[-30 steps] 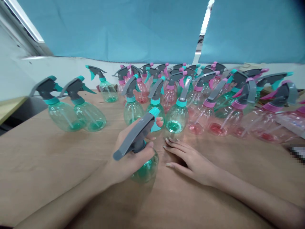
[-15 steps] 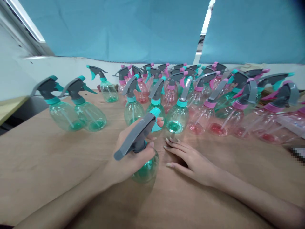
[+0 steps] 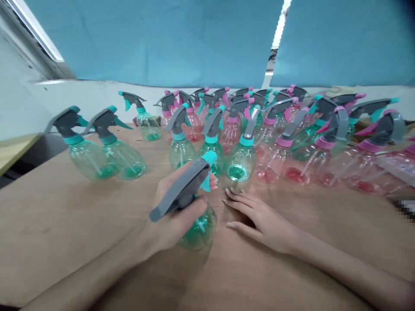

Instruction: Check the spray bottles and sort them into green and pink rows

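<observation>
My left hand (image 3: pixel 175 216) is wrapped round the neck of a green spray bottle (image 3: pixel 202 226), just under its grey trigger head with a turquoise nozzle. The nozzle points away and to the right; my palm and fingers hide the collar. On the brown tabletop (image 3: pixel 246 276) my right hand (image 3: pixel 259 218) lies flat, fingers a little apart, holding nothing. Just beyond its fingertips stands another green spray bottle (image 3: pixel 241 160). Two more green spray bottles, one in the middle (image 3: pixel 212 144) and one to its left (image 3: pixel 181 149), stand behind my left hand.
Two green spray bottles (image 3: pixel 125 157) stand at the left, and a single one (image 3: pixel 148 123) farther back. Several pink spray bottles (image 3: pixel 308 160) crowd the right side, mixed with green ones. A blue curtain (image 3: pixel 168 43) hangs behind the table. A dark blurred object (image 3: pixel 405 205) lies at the right edge.
The spray bottle's head in my left hand has tipped slightly left and down, with that hand shifting along. My right hand stays in place.
</observation>
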`<act>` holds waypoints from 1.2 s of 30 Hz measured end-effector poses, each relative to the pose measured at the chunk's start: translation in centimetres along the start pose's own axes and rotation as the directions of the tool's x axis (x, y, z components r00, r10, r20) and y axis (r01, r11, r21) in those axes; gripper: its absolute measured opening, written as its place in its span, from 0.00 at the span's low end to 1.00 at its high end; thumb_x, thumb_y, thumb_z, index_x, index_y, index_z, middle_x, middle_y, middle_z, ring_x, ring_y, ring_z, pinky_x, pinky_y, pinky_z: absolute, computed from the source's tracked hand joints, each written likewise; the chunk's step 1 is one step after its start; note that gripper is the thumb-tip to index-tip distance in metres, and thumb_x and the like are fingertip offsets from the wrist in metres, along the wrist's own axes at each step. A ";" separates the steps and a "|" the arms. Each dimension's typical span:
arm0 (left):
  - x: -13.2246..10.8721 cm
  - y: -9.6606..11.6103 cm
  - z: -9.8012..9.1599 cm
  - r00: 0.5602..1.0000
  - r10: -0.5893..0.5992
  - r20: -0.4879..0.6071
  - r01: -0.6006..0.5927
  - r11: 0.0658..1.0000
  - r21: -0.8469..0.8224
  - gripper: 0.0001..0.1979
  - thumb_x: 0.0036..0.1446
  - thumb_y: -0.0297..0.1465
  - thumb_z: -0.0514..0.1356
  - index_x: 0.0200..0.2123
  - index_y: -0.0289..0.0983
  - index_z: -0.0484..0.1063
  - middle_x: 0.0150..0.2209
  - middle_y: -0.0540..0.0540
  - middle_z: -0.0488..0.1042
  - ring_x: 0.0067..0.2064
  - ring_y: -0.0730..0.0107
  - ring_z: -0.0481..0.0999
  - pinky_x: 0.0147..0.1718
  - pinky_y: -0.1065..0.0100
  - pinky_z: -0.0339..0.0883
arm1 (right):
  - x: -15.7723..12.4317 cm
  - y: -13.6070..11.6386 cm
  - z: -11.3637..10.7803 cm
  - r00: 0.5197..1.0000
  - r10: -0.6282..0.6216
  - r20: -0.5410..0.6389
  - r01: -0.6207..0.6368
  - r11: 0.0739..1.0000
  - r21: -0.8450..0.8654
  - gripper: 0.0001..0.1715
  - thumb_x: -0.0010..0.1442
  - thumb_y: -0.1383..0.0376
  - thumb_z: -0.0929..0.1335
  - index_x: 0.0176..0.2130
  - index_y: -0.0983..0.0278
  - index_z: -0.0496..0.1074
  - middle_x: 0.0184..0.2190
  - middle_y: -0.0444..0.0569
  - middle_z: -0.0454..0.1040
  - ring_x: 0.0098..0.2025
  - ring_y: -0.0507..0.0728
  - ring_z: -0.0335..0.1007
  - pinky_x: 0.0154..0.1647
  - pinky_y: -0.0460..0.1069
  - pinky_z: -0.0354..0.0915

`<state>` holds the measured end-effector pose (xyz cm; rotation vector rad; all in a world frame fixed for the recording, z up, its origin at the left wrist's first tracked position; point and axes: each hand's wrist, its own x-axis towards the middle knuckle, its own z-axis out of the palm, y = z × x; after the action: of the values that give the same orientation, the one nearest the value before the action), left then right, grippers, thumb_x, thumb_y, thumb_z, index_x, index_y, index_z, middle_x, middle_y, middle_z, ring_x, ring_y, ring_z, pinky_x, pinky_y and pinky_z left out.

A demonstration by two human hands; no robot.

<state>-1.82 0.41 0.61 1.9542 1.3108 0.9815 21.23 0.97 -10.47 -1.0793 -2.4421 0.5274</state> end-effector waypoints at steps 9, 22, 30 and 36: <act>0.2 -0.6 0.2 0.993 -0.070 -0.093 0.064 0.996 -0.062 0.13 0.53 0.35 0.59 0.43 0.46 0.75 0.36 0.50 0.80 0.43 0.56 0.78 0.49 0.57 0.69 | 0.1 -0.2 -0.1 1.000 -0.006 -0.027 0.006 1.000 0.012 0.31 0.66 0.50 0.64 0.63 0.60 0.65 0.65 0.54 0.63 0.67 0.64 0.56 0.66 0.64 0.57; 0.8 -0.7 0.9 0.998 0.019 -0.067 -0.023 0.998 -0.064 0.20 0.58 0.34 0.59 0.54 0.44 0.69 0.53 0.47 0.77 0.39 0.66 0.79 0.42 0.66 0.75 | 0.3 -0.4 -0.3 1.000 -0.013 0.005 0.014 1.000 -0.027 0.33 0.67 0.49 0.63 0.63 0.67 0.65 0.66 0.56 0.61 0.68 0.63 0.55 0.67 0.62 0.55; 0.6 -0.8 0.3 0.999 -0.035 -0.016 0.036 0.999 0.039 0.25 0.54 0.39 0.64 0.56 0.45 0.67 0.46 0.46 0.78 0.46 0.57 0.79 0.46 0.59 0.74 | 0.3 -0.2 -0.1 0.998 -0.046 -0.033 0.046 0.999 -0.006 0.31 0.67 0.50 0.64 0.62 0.64 0.65 0.66 0.57 0.62 0.68 0.63 0.56 0.67 0.62 0.55; 0.3 -0.7 0.2 0.997 -0.062 -0.042 0.062 0.998 0.002 0.34 0.49 0.43 0.68 0.59 0.47 0.65 0.61 0.44 0.70 0.49 0.50 0.79 0.48 0.52 0.75 | 0.4 0.0 0.2 0.995 -0.073 -0.060 0.074 0.997 0.012 0.31 0.67 0.52 0.64 0.62 0.66 0.65 0.64 0.59 0.64 0.68 0.63 0.55 0.67 0.62 0.55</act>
<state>-1.94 0.91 0.03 1.8937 1.3885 0.9955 20.93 1.26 -10.54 -0.9811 -2.4120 0.4813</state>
